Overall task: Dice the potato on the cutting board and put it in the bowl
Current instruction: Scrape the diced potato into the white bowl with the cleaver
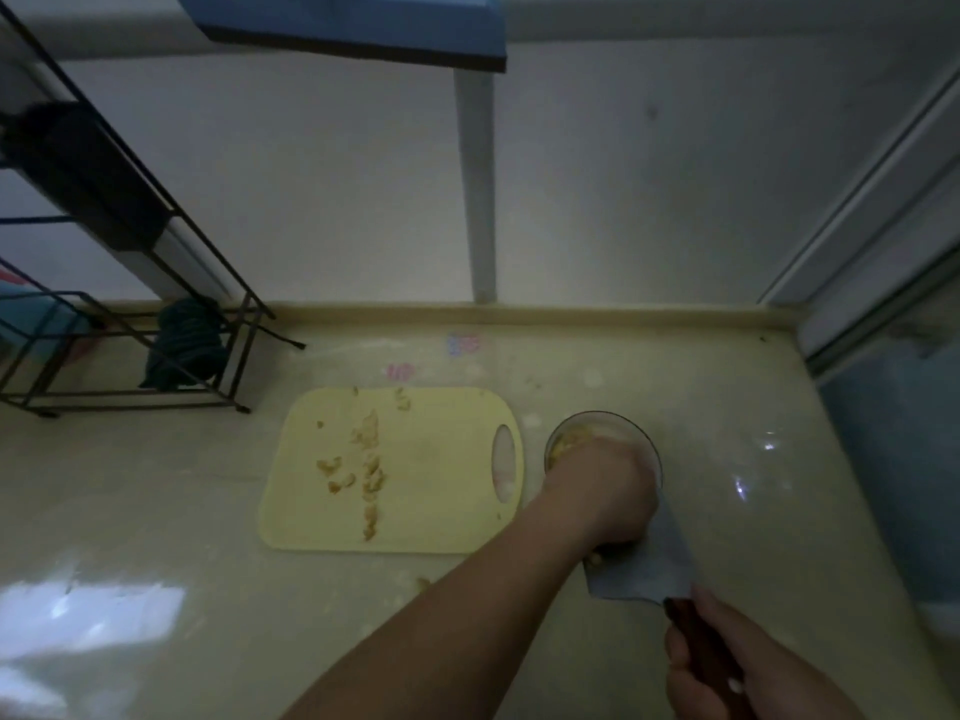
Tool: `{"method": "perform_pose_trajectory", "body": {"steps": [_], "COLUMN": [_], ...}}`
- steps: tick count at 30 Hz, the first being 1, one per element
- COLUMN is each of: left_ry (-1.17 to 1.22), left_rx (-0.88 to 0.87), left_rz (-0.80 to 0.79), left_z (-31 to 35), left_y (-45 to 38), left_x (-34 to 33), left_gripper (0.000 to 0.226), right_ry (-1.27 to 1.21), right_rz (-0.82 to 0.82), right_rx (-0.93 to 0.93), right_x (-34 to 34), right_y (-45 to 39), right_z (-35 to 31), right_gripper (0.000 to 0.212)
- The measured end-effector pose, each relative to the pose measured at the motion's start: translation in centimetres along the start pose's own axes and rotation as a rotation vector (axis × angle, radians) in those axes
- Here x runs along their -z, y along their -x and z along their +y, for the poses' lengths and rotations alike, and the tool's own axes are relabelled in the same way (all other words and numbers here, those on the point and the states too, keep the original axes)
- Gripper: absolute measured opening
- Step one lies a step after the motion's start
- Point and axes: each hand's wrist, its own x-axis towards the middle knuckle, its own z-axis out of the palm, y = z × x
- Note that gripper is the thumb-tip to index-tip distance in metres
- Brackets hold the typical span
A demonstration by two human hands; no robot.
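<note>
Diced potato (370,462) is seen scattered in a rough line and a few small clusters on the yellow cutting board (441,511), which lies flat on the bench (182,511) with its oval handle hole at the right end; more potato pieces (563,449) are visible inside the clear glass bowl (602,420) that stands just beside the board's right edge, and a stray piece (423,583) lies on the bench near the board's near edge. The left hand (605,491) is reached across over the bowl and the blade, its back turned up; its fingers are hidden beneath it, so it cannot be told whether anything is grasped or pushed. A broad cleaver (641,558) is held with its blade tilted at the bowl's near rim, and its dark wooden handle is gripped by the right hand (727,667) at the near right of the scene, fingers wrapped round it. A small bit of potato is seen against the blade under the left hand. At the far left of the bench a black wire rack (130,366) stands, with a dark cloth (187,340) bunched inside it. Behind the bench a pale wall (311,174) rises, and a white vertical pipe (475,200) runs down it to the bench's back edge
</note>
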Motion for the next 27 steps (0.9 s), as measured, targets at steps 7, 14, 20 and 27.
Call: {"method": "perform_pose_trajectory", "body": {"steps": [7,14,20,27], "left_ry": [0.18,0.373,0.567,0.178], "left_rx": [0.006,-0.027,-0.283,-0.587], "left_rz": [0.001,0.106,0.074,-0.082], "left_z": [-1.0,-2.4,-4.8,-6.8], "left_y": [-1.2,-3.0,-1.9,-1.4], "left_x": [0.0,1.3,2.2,1.1], "left_gripper": [0.04,0.045,0.051,0.092], "right_ry": [-0.237,-0.246,-0.254,-0.258], "right_rz": [-0.035,-0.072,-0.069,-0.072], "right_rx": [-0.232,-0.283,-0.302,-0.32], "right_x": [-1.7,-2.2,-1.9,-1.7], "right_y": [-0.2,0.1,-0.1,-0.3], "right_z": [-2.3,-4.4,-5.3,-5.7], "right_gripper": [0.043,0.033,0.037,0.037]}}
